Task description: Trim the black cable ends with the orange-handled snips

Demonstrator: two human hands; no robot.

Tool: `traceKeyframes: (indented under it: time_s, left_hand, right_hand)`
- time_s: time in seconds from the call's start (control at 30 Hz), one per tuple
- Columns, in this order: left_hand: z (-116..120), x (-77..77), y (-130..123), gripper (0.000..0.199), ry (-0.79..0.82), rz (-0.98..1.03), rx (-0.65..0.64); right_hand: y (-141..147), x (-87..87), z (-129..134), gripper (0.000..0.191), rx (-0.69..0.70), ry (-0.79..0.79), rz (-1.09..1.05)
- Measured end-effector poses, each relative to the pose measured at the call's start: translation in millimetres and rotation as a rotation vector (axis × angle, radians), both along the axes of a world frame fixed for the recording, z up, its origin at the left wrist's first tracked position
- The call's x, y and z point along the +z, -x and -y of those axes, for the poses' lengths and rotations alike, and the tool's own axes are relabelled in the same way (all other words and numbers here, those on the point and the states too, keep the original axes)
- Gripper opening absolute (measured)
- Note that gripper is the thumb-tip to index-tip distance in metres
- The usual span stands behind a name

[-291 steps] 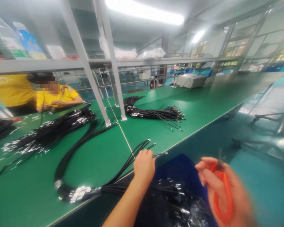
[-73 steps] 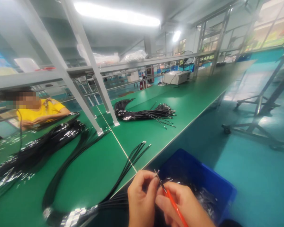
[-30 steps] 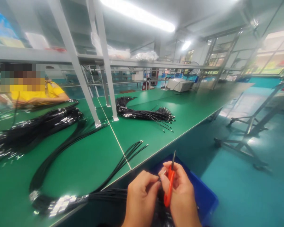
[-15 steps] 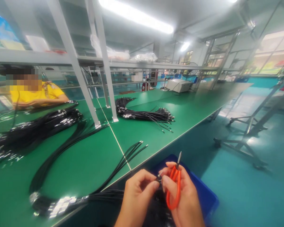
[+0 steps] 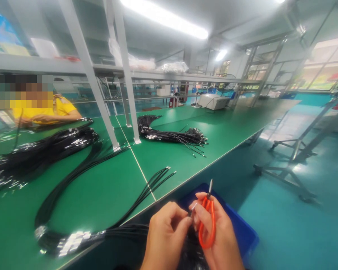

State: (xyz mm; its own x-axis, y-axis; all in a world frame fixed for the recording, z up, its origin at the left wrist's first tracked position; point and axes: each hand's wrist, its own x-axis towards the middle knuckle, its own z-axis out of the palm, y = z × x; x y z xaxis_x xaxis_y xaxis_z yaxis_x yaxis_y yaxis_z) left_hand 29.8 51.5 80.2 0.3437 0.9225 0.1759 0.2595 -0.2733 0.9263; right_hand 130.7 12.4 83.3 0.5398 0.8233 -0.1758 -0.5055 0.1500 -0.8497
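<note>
My left hand (image 5: 167,232) pinches a small dark cable end (image 5: 189,213) between thumb and fingertips, just past the table's front edge. Against it, my right hand (image 5: 218,232) is closed round orange-handled scissors (image 5: 207,225), whose metal tip points up and away from me. The right thumb and forefinger also meet a thin pale piece at the cable end; what exactly they pinch is too small to tell. A bundle of black cables (image 5: 73,240) lies on the table to the left, its strands running towards my left hand. Several loose cable ends (image 5: 157,180) stick out over the green surface.
Below my hands is a blue bin (image 5: 242,232). The green table (image 5: 112,195) bears more black cable bundles (image 5: 171,135) and shelf posts (image 5: 129,93). Across it sits a person in yellow (image 5: 64,108). A wheeled metal frame (image 5: 293,153) stands on the floor at the right.
The scissors and my right hand have shifted slightly left. A thin pale piece now shows at the right fingertips. My left hand keeps its pinch.
</note>
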Motion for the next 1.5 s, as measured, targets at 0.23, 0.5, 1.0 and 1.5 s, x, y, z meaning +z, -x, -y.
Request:
traceKeyframes:
  time_s: [0.23, 0.5, 1.0, 1.5]
  left_hand:
    - [3, -2.0, 1, 0.019, -0.069, -0.043, 0.022]
    - [-1, -2.2, 3, 0.016, -0.076, -0.028, 0.031]
    - [2, -4.6, -1, 0.018, -0.036, -0.08, 0.054]
    - [-17, 3.9, 15, 0.013, 0.251, 0.27, -0.018]
  right_hand:
    - [0, -10.9, 0, 0.033, 0.052, 0.037, 0.155]
    - [-4, -11.7, 1, 0.034, -0.03, 0.001, 0.097]
    - [-1, -6.9, 2, 0.021, -0.155, 0.089, 0.603]
    - [-15, 3.6, 19, 0.046, 0.397, -0.012, 0.338]
